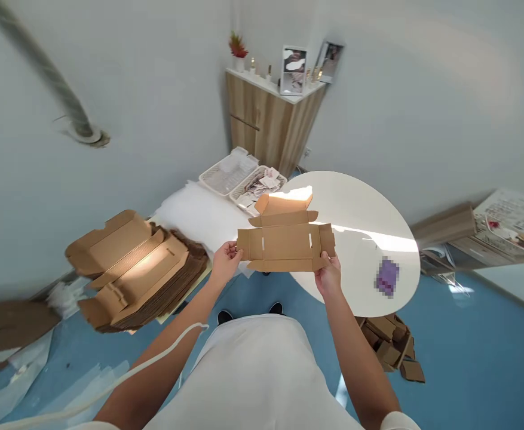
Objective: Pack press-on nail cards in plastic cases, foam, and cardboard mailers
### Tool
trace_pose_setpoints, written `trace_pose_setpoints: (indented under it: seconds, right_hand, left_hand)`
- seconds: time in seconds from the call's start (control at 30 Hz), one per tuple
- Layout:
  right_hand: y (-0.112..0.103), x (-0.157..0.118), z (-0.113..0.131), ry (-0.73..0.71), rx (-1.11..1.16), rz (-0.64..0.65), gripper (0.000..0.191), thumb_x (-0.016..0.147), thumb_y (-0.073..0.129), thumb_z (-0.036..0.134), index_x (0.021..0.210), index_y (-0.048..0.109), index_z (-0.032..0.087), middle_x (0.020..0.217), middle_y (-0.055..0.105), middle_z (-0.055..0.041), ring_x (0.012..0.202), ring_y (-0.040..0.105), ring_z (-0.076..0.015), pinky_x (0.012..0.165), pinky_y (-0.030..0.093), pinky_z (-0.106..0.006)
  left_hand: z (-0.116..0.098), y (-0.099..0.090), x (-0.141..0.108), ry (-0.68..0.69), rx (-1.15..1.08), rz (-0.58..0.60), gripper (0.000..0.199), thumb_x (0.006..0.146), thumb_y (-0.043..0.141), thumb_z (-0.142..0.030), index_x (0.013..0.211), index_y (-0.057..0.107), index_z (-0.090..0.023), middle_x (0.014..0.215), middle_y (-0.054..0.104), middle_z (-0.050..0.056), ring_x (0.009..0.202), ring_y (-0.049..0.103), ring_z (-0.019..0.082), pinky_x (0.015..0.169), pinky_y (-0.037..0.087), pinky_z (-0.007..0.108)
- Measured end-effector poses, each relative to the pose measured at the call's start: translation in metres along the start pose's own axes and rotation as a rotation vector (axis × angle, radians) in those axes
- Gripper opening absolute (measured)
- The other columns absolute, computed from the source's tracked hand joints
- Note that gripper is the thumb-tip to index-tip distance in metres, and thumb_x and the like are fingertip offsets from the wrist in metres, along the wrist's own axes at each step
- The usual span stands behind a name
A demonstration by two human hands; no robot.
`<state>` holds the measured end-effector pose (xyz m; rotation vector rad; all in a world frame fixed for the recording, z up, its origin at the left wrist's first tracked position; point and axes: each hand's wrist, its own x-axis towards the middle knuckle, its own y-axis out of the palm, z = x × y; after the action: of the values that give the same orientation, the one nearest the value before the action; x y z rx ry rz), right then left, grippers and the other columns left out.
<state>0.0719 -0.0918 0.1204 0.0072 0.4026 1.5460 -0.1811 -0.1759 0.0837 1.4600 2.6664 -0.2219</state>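
Note:
An unfolded cardboard box (286,245), die-cut with side flaps and two narrow slots, is held up flat in front of me. My left hand (227,260) pinches its left end flap between thumb and fingers. At the lower right corner, my right hand (328,273) grips the right end flap. The far lid panel of the box is partly folded up and catches sunlight. To my left lies a stack of flat cardboard box blanks (140,269), the top one partly creased upward.
A round white table (355,209) stands to the right, bearing a blurred purple item (387,277). Folded cardboard boxes (387,340) lie on the floor below it. White foam wrap (199,212), a basket of cards (262,186) and a wooden cabinet (262,119) are farther back.

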Motion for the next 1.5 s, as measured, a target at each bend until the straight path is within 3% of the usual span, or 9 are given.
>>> trace_pose_setpoints:
  seconds: [0.17,0.37,0.47,0.6,0.8,1.0,1.2,1.4,1.5]
  right_hand:
    - [-0.080,0.009,0.003,-0.069,-0.090,-0.153,0.042,0.072,0.055,0.047,0.108,0.050,0.026,0.093,0.059,-0.0012,0.066,0.057,-0.0102,0.047,0.048,-0.021]
    - [-0.144,0.010,-0.005,-0.045,-0.168,-0.252,0.049,0.073,0.049,0.053,0.112,0.050,0.024,0.100,0.056,-0.0032,0.081,0.056,-0.0141,0.047,0.050,-0.021]
    - [-0.168,0.010,-0.013,-0.032,-0.245,-0.296,0.049,0.074,0.047,0.054,0.113,0.052,0.024,0.108,0.051,-0.0044,0.090,0.052,-0.0164,0.051,0.052,-0.023]
    - [-0.190,0.008,-0.032,-0.018,-0.382,-0.334,0.047,0.078,0.040,0.053,0.108,0.057,0.022,0.100,0.052,-0.0052,0.078,0.053,-0.0152,0.060,0.051,-0.029]
    - [-0.185,0.002,-0.056,-0.053,-0.568,-0.353,0.045,0.081,0.037,0.047,0.110,0.055,0.019,0.101,0.055,-0.0084,0.094,0.052,-0.0207,0.083,0.044,-0.037]
    - [-0.182,-0.014,-0.072,0.040,-0.822,-0.604,0.060,0.072,0.051,0.045,0.124,0.041,0.017,0.128,0.038,-0.0152,0.120,0.034,-0.0304,0.096,0.030,-0.046]
    - [-0.179,-0.015,-0.080,0.213,-0.616,-0.415,0.057,0.072,0.050,0.038,0.124,0.035,0.021,0.124,0.045,-0.0118,0.094,0.057,-0.0211,0.080,0.046,-0.036]
    - [-0.153,0.003,-0.082,0.187,-0.590,-0.405,0.057,0.070,0.051,0.034,0.123,0.036,0.018,0.126,0.044,-0.0118,0.095,0.056,-0.0195,0.085,0.044,-0.034]
    - [-0.149,0.004,-0.088,0.197,-0.608,-0.429,0.060,0.070,0.051,0.036,0.125,0.034,0.019,0.127,0.044,-0.0106,0.104,0.052,-0.0212,0.087,0.042,-0.034]
  left_hand:
    - [-0.004,0.071,0.004,0.045,0.142,0.156,0.033,0.067,0.057,-0.033,0.096,0.058,-0.017,0.088,0.063,0.004,0.064,0.059,0.013,0.061,0.049,0.027]
    - [-0.004,0.142,0.002,0.153,0.319,0.276,0.033,0.071,0.052,-0.034,0.098,0.058,-0.017,0.089,0.063,0.005,0.065,0.059,0.014,0.061,0.049,0.028]
    - [-0.009,0.166,0.000,0.169,0.412,0.323,0.032,0.072,0.051,-0.033,0.099,0.058,-0.017,0.087,0.063,0.005,0.067,0.060,0.015,0.062,0.048,0.028]
    - [-0.010,0.182,-0.001,0.186,0.567,0.385,0.032,0.072,0.049,-0.032,0.098,0.059,-0.017,0.088,0.064,0.005,0.069,0.060,0.015,0.063,0.048,0.028]
    - [0.007,0.192,0.010,0.136,0.754,0.487,0.025,0.071,0.049,-0.030,0.091,0.059,-0.019,0.081,0.066,0.002,0.064,0.062,0.016,0.061,0.047,0.027]
    - [0.024,0.196,0.036,0.107,0.835,0.451,0.020,0.069,0.050,-0.028,0.085,0.059,-0.019,0.082,0.067,0.003,0.062,0.062,0.016,0.063,0.045,0.028]
    - [0.039,0.191,0.058,0.057,0.810,0.469,0.021,0.069,0.051,-0.027,0.086,0.060,-0.019,0.084,0.067,0.003,0.067,0.063,0.017,0.066,0.045,0.029]
    - [0.053,0.194,0.068,0.035,0.659,0.564,0.027,0.072,0.051,-0.028,0.095,0.058,-0.015,0.088,0.066,0.006,0.073,0.064,0.017,0.070,0.047,0.028]
    - [0.055,0.192,0.064,0.134,0.638,0.557,0.035,0.074,0.051,-0.029,0.106,0.053,-0.015,0.101,0.061,0.009,0.087,0.061,0.019,0.077,0.047,0.032]
